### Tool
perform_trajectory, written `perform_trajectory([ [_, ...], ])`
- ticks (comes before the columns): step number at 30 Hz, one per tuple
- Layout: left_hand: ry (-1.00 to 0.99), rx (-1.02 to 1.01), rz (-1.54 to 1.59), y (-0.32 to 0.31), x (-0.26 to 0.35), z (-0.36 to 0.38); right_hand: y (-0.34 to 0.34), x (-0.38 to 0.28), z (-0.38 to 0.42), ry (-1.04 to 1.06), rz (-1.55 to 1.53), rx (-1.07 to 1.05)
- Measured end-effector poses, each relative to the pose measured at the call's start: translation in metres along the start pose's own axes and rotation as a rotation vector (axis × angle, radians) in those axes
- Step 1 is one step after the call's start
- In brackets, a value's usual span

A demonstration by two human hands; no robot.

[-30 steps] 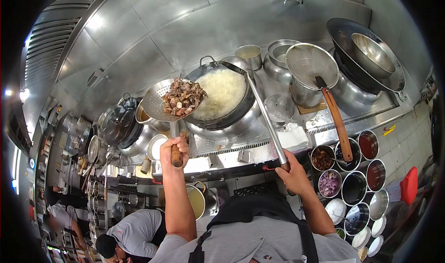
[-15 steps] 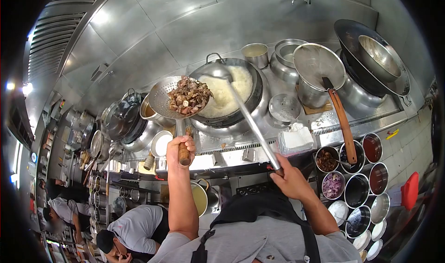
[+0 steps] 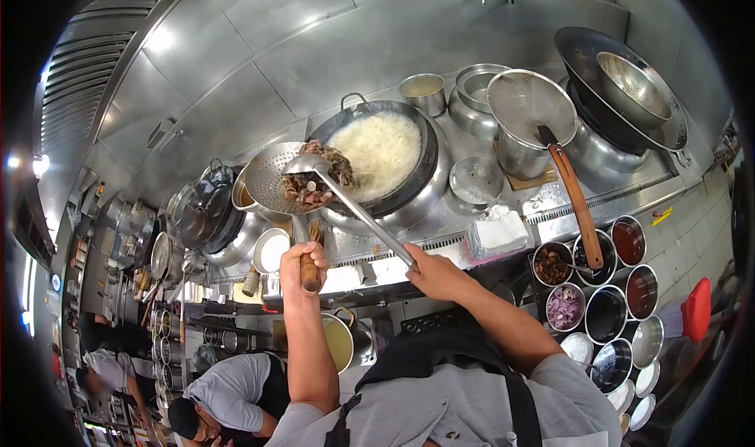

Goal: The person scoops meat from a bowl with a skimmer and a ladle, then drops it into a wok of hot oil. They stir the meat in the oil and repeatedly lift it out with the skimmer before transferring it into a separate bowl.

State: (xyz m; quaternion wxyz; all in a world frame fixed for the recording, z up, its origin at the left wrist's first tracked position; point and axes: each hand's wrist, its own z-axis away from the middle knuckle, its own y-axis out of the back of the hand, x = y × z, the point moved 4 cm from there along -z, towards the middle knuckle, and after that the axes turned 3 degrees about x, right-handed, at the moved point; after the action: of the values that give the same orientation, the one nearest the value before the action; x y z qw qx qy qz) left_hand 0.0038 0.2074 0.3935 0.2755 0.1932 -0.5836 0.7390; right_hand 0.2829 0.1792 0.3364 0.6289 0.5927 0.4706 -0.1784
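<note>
My left hand [image 3: 305, 267] is closed around the wooden handle of a perforated skimmer [image 3: 266, 181], held up at the wok's left rim. Browned pieces of meat [image 3: 340, 170] are heaped at its right side. My right hand [image 3: 437, 275] grips the long metal handle of a ladle [image 3: 305, 164], whose bowl rests against the meat and covers part of it. Behind and to the right, pale foaming liquid [image 3: 377, 144] bubbles in a dark wok [image 3: 429, 152] on the range.
A fine-mesh strainer [image 3: 532, 105] lies over a metal pot at right, its wooden handle jutting forward. Several seasoning containers, one with chopped purple onion [image 3: 564, 307], stand at lower right. Folded white cloths [image 3: 499, 236] lie on the range edge. A co-worker [image 3: 228, 392] bends at lower left.
The ladle has moved left, out of the wok and onto the meat in the skimmer. My right hand has shifted left with it; the skimmer is slightly lower.
</note>
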Motion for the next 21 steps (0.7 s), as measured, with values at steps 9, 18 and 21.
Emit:
perform_trajectory([
  [9, -0.021, 0.017, -0.019, -0.002, 0.005, -0.002, 0.007, -0.012, 0.012, 0.016, -0.066, 0.035],
  [18, -0.055, 0.023, -0.015, -0.015, 0.01, 0.003, 0.028, -0.01, 0.034, -0.024, -0.178, 0.076],
  [21, -0.059, 0.022, -0.008, -0.015, 0.013, 0.002, 0.036, -0.009, 0.038, -0.038, -0.197, 0.093],
])
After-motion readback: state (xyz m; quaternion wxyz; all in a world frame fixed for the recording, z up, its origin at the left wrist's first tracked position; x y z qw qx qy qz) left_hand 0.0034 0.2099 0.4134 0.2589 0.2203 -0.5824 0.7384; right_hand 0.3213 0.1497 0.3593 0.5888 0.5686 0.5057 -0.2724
